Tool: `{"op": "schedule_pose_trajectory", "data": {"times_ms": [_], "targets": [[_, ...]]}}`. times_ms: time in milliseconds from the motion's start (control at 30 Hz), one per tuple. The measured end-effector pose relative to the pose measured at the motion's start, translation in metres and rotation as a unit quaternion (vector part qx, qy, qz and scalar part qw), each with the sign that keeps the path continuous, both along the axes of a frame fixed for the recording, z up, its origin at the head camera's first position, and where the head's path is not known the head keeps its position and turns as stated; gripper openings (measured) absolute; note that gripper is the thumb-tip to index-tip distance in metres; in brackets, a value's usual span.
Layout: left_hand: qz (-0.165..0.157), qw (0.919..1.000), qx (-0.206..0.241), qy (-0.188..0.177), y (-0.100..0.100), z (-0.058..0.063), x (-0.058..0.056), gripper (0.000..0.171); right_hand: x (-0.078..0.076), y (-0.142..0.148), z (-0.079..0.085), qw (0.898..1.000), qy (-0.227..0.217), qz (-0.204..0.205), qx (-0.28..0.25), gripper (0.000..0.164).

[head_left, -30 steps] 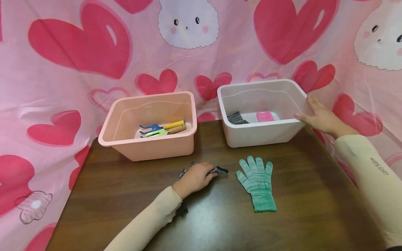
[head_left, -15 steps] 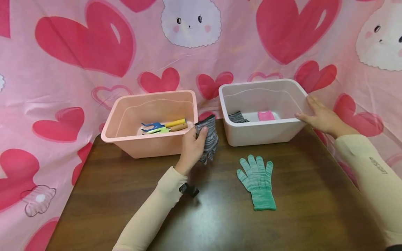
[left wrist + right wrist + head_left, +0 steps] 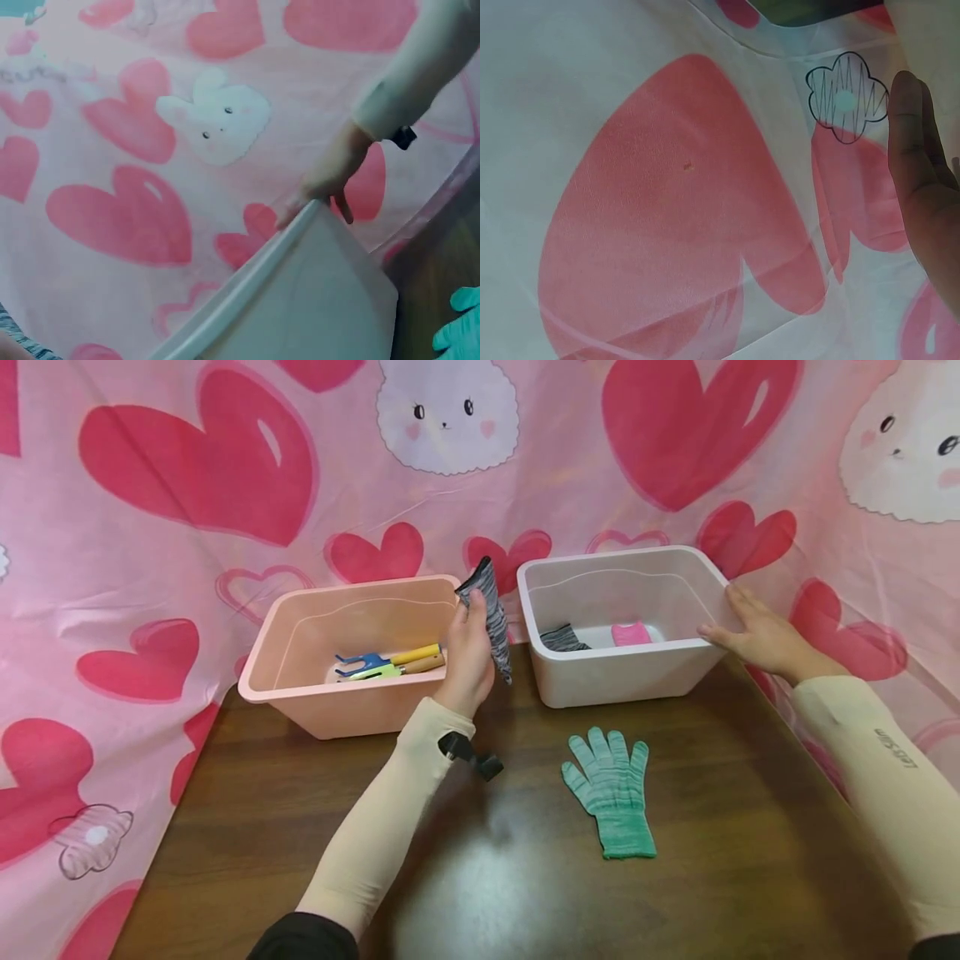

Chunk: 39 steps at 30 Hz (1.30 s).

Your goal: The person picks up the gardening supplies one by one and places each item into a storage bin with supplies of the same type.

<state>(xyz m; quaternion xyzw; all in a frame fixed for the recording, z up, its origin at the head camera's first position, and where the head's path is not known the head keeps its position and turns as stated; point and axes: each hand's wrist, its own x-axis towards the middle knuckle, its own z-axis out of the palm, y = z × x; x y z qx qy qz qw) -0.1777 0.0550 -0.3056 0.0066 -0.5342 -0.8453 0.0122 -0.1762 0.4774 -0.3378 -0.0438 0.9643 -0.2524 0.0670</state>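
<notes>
My left hand [image 3: 467, 656] holds a grey-and-black knit glove [image 3: 492, 620] up in the air by its cuff, between the two bins and overlapping the peach bin's right rim in the head view. A bit of that glove [image 3: 21, 336] shows at the lower left of the left wrist view. Fairly straight, the fingers of my right hand [image 3: 768, 639] rest at the right front corner of the white bin [image 3: 615, 681]. Inside it lie a grey-and-black knit piece [image 3: 562, 638] and a pink piece of cloth [image 3: 631, 634]. A green glove [image 3: 613, 793] lies flat on the table, fingers pointing away.
At the left stands a peach bin [image 3: 352, 714]. It contains a blue hand fork with a yellow handle [image 3: 417, 654] and a light-green tool with a wooden handle [image 3: 424, 665]. A pink heart-patterned curtain [image 3: 172, 560] hangs behind the brown table [image 3: 300, 827].
My left hand has picked the grey-and-black glove off the table and lifted it up and away, between the bins. The right hand has stayed at the white bin.
</notes>
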Motion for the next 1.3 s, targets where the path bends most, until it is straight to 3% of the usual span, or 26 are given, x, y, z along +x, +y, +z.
{"op": "schedule_pose_trajectory", "data": {"times_ms": [233,467,600,767,833,933,1067,1167,1300], "targets": [[-0.007,0.9953,0.096,0.009,0.025,0.014,-0.031,0.05,0.0,0.001,0.001,1.0,0.017,-0.003,-0.012,0.1],[-0.037,0.9912,0.124,-0.028,0.05,0.024,-0.055,0.051,0.001,-0.001,-0.003,1.0,-0.001,-0.005,-0.025,0.105],[-0.047,0.9846,0.166,-0.03,0.065,0.029,-0.066,0.048,0.002,-0.001,-0.002,0.999,-0.007,-0.008,-0.03,0.106],[-0.066,0.9704,0.232,0.013,0.08,0.041,-0.076,0.052,0.002,0.001,-0.002,0.999,-0.002,-0.012,-0.032,0.106],[-0.075,0.968,0.238,0.03,0.084,0.043,-0.079,0.054,0.001,0.001,-0.001,0.999,0.001,-0.013,-0.033,0.106],[-0.057,0.9779,0.199,0.031,0.086,0.04,-0.085,0.054,0.002,0.002,-0.001,0.999,0.002,-0.017,-0.038,0.106],[-0.005,0.9964,0.084,-0.005,0.082,0.025,-0.091,0.052,0.004,0.0,-0.003,0.999,0.002,-0.02,-0.039,0.106],[0.01,0.9998,0.011,-0.013,0.078,0.019,-0.092,0.051,0.006,-0.001,-0.003,0.999,0.004,-0.019,-0.036,0.106],[0.022,0.996,-0.085,0.02,0.082,0.018,-0.091,0.051,0.008,-0.001,-0.001,0.999,0.009,-0.022,-0.034,0.105]]}}
